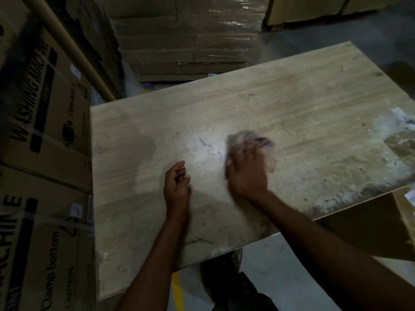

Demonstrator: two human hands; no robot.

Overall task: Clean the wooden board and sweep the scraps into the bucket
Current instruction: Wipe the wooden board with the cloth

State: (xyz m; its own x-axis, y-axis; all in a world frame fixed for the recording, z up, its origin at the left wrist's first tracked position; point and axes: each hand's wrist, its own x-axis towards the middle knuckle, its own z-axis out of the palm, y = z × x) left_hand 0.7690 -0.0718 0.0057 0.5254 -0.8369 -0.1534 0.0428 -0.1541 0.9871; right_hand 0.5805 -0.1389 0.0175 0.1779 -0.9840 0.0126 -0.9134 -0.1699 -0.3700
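Where the light falls brightest, the wooden board (258, 122) lies flat and fills the middle of the view, its pale grain scuffed with dark flecks and smears near the centre and a wide band of whitish, grey residue (390, 151) along its right edge. Pressed on the board just right of centre is a cloth (247, 136), blurred, with a greyish part and a darker purple corner showing past the fingertips. The right hand (247, 173) lies palm-down on top of this cloth, fingers spread and bearing on it; the hand is smeared by motion, so how tightly the fingers grip cannot be told. The left hand (177, 182) rests just beside it on the bare board, fingers loosely curled inward and grasping nothing. Both forearms reach in from the lower edge. Left of the board stand stacked cardboard boxes (45, 122) printed with washing-machine lettering and bound with straps. Beyond its far edge sits a plastic-wrapped stack of cartons (186, 32). Below the near edge shows pale floor with a yellow line (177, 290).
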